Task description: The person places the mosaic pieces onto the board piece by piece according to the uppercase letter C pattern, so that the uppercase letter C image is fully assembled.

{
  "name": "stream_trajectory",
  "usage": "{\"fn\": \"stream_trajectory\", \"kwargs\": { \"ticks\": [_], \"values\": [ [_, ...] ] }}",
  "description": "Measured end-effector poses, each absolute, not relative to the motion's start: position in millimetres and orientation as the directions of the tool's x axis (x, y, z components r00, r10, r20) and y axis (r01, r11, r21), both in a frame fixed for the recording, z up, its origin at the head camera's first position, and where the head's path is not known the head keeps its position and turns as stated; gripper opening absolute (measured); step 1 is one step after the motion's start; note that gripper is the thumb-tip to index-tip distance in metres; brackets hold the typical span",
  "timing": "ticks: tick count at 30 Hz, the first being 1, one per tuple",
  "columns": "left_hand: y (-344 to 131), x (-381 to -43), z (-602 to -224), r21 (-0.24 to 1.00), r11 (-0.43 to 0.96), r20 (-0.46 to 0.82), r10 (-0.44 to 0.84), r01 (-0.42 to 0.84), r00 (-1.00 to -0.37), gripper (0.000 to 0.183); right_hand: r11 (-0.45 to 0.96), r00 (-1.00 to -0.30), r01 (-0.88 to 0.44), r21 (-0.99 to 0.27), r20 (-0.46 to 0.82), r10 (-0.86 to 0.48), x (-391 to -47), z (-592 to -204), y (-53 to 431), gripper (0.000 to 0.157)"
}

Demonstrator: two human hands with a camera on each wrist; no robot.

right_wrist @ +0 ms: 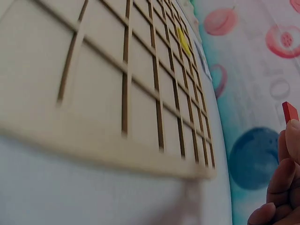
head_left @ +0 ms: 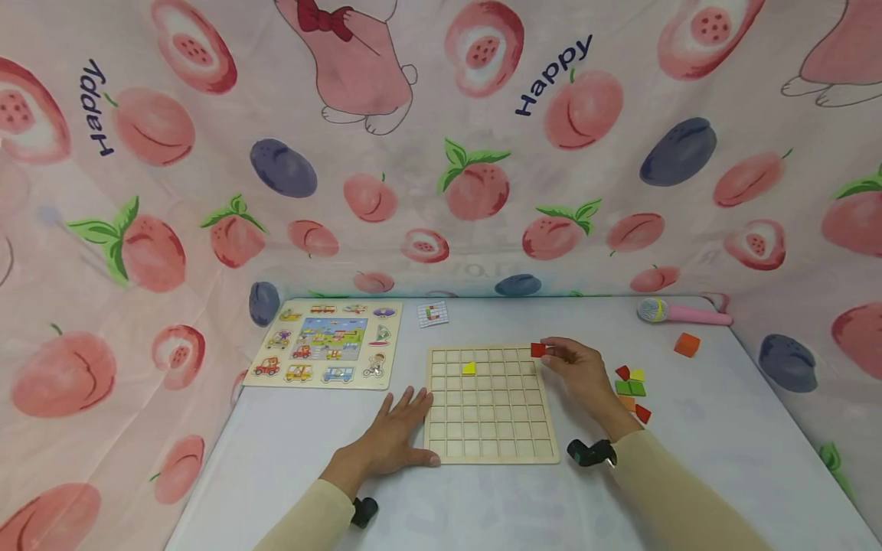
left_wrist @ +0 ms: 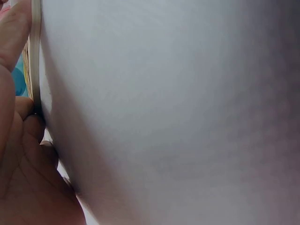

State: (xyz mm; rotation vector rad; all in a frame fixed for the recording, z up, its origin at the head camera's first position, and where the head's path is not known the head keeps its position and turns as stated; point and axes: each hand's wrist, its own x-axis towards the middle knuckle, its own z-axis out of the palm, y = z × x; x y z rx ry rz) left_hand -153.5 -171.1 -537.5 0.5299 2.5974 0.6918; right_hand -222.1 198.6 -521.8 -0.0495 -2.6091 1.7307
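While our left hand (head_left: 394, 440) lies spread at eight o'clock of the board (head_left: 488, 413), our right hand (head_left: 577, 371), at two, pinches the red tile (head_left: 537, 350), likely light, stiff, best edge-held.

1. L hand (head_left: 387, 444): fingers spread, touching L edge of grid board (head_left: 489, 453).
2. R hand (head_left: 579, 375): pinching red tile (head_left: 537, 350) at board's top R corner; can't tell if it touches.
3. Yellow tile (head_left: 468, 369) on board, upper part, L of ctr.
4. Loose tiles (head_left: 630, 388) near R wrist: red, yellow, green, orange.
5. Orange cube (head_left: 687, 345) & pink mic (head_left: 696, 315) back R.
6. Pic puzzle (head_left: 396, 329) back L, w/ small card (head_left: 432, 314) beside it.
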Motion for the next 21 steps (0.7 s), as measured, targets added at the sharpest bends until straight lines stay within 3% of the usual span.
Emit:
{"fn": "stream_trajectory", "kwargs": {
  "ticks": [12, 21],
  "values": [
    [-172.5, -153.1, -537.2, 0.509, 0.814, -0.276, 0.462, 0.28, -0.843, 0.111, 0.291, -1.0, 0.013, -0.957, -0.015, -0.007, -238.2, -530.5, 141.7, 0.031],
    [-171.9, -153.8, -533.4, 0.452, 0.823, -0.262, 0.49, 0.343, -0.831, 0.112, 0.342, -0.998, 0.059, -0.938, -0.058, 0.013, -241.5, -542.9, 122.6, 0.028]
  ]
}}
